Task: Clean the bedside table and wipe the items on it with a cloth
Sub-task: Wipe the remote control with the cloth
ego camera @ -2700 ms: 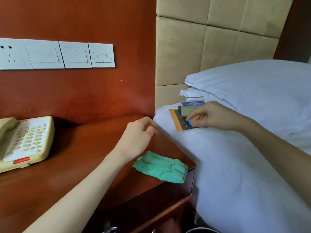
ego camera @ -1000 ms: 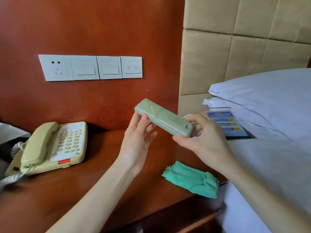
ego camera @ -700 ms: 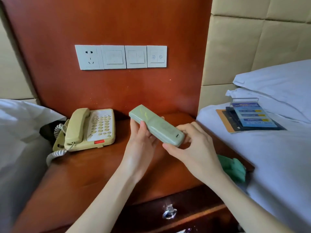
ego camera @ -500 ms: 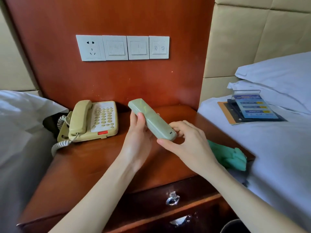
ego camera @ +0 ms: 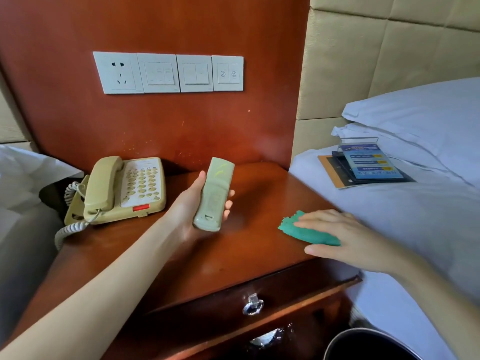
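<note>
Letting go of the remote (ego camera: 213, 194), the right hand (ego camera: 345, 236) has dropped flat onto the green cloth (ego camera: 305, 231) off to its right, so the left hand (ego camera: 193, 211) now grips it alone above the bedside table (ego camera: 246, 253), wiping probably next.

Phone (ego camera: 122, 188) on bench (ego camera: 233, 255), left of left hand (ego camera: 197, 211) with remote (ego camera: 214, 194); cloth (ego camera: 306, 229) under right hand (ego camera: 345, 237); cards (ego camera: 363, 165) on bed behind it.

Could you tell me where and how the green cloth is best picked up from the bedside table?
Pinch the green cloth from above at its bunched middle, where the right hand already lies flat; it is limp and low, offering no edge.
</note>
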### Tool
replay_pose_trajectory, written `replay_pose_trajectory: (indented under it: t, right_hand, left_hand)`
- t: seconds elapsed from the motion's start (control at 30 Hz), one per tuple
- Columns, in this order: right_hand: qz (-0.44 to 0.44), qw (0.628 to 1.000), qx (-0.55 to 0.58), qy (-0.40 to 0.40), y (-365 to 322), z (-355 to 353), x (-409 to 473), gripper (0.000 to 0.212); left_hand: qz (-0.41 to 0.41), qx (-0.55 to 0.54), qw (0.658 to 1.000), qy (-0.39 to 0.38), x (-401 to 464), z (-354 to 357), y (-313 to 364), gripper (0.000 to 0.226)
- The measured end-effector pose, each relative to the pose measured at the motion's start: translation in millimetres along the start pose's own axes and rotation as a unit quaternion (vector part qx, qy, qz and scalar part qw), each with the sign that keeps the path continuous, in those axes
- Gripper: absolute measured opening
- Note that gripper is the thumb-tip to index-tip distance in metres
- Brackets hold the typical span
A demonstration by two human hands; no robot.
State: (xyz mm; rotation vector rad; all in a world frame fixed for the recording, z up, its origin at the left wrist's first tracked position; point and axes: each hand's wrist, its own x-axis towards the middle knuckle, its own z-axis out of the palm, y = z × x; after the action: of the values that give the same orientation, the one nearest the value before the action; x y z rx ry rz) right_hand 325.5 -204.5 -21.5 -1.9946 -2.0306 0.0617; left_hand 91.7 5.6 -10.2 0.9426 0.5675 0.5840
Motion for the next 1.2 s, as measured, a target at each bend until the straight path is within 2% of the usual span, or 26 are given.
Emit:
replay_pose_trajectory:
  t: [0.1, 0.27, 0.47, 0.53, 0.63, 0.7, 0.77, 0.87, 1.0, 1.1, 1.2]
  right_hand:
    - [-0.005, 0.998, 0.055, -0.005, 9.7, 9.1, -1.7, 0.05]
    - [-0.01, 0.994, 0.097, 0.038, 18.5, 20.9, 13.5, 0.043]
    - [0.03, 0.983, 0.14, 0.114, 22.1, 22.5, 56.4, 0.024]
    - [0.069, 0.964, 0.208, 0.147, 19.6, 18.3, 75.7, 0.021]
    - [0.124, 0.901, 0.377, 0.173, 15.5, 11.5, 108.7, 0.021]
    - [0.136, 0.866, 0.446, 0.183, 8.7, 5.1, 129.6, 0.02]
    - [0.122, 0.846, 0.481, 0.193, -1.0, -2.4, 149.5, 0.021]
    - [0.094, 0.847, 0.478, 0.212, -16.1, -9.0, 180.1, 0.019]
    - [0.034, 0.846, 0.414, 0.334, -41.1, 9.8, 201.1, 0.025]
    - [-0.052, 0.881, 0.309, 0.353, -54.5, 33.7, 198.5, 0.031]
    - [-0.131, 0.92, 0.198, 0.31, -60.7, 50.3, 191.5, 0.036]
  left_hand:
    - [-0.01, 0.057, 0.998, -0.006, 7.6, 4.1, 2.9, 0.065]
    - [-0.001, 0.124, 0.992, -0.001, 14.3, 6.2, -0.8, 0.052]
    - [0.027, 0.123, 0.992, 0.015, 14.2, -4.3, 6.9, 0.053]
    - [0.039, 0.111, 0.993, 0.022, 12.6, -9.5, 8.1, 0.053]
    - [0.043, 0.086, 0.995, 0.04, 10.3, -14.7, 12.8, 0.051]
    - [0.036, 0.067, 0.995, 0.062, 9.1, -16.3, 16.9, 0.05]
    - [0.034, 0.047, 0.995, 0.075, 7.6, -17.9, 20.7, 0.048]
    - [0.032, 0.033, 0.996, 0.08, 6.1, -21.6, 25.1, 0.046]
    - [0.029, 0.028, 0.996, 0.085, 5.6, -29.4, 28.0, 0.043]
    - [0.033, 0.042, 0.994, 0.094, 6.7, -33.8, 28.3, 0.041]
    - [0.039, 0.065, 0.992, 0.098, 7.7, -32.0, 25.9, 0.041]
